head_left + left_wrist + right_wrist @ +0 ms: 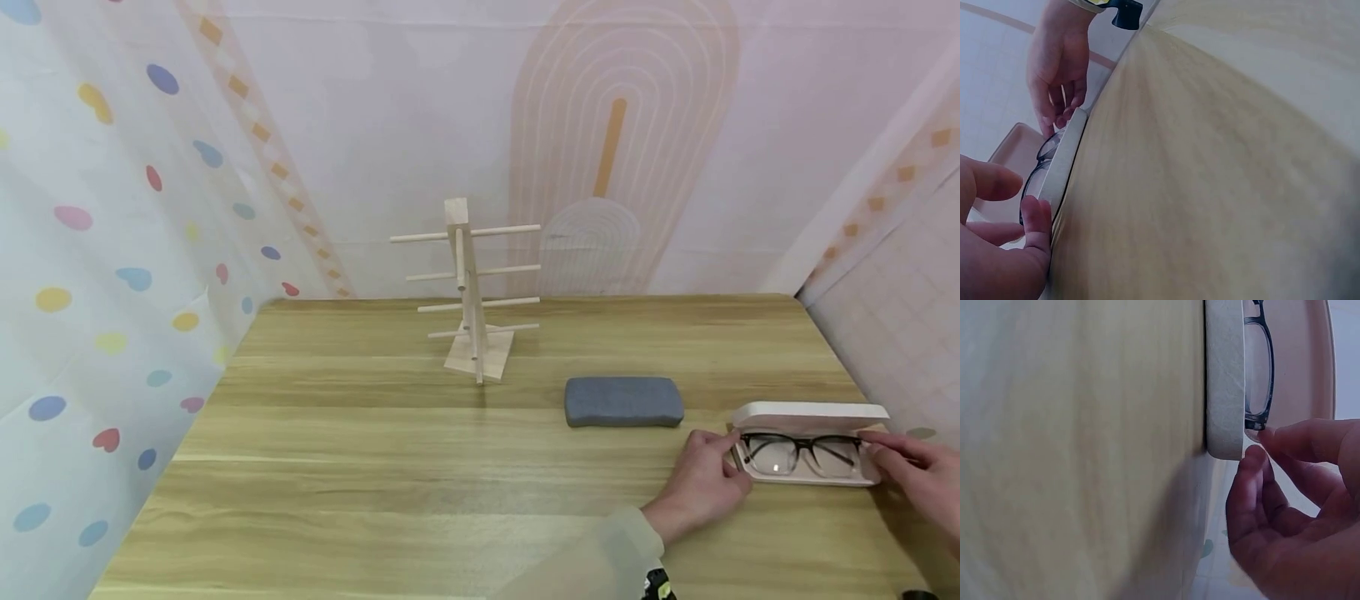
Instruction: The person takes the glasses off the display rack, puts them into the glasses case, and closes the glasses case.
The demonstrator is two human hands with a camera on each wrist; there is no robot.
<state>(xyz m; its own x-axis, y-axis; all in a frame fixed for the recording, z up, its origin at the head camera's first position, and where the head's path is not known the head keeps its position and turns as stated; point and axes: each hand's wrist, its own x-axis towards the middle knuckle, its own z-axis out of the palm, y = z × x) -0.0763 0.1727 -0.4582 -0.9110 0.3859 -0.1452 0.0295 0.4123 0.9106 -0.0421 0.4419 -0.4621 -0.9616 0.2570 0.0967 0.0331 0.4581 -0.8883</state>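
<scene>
An open white glasses case lies at the right of the table, its lid raised at the back and its lining pinkish in the wrist views. Inside sits a pair of black-framed glasses, clear lenses facing forward. My left hand grips the left end of the case, with one fingertip close to the frame's left corner and another digit against the front wall. At the other end, my right hand pinches the right corner of the glasses between thumb and finger; its remaining fingers curl beside the case end.
A closed grey-blue glasses case lies left of the open one. Further back stands a wooden rack with several thin pegs sticking out. Patterned curtains hang behind and beside the wooden table.
</scene>
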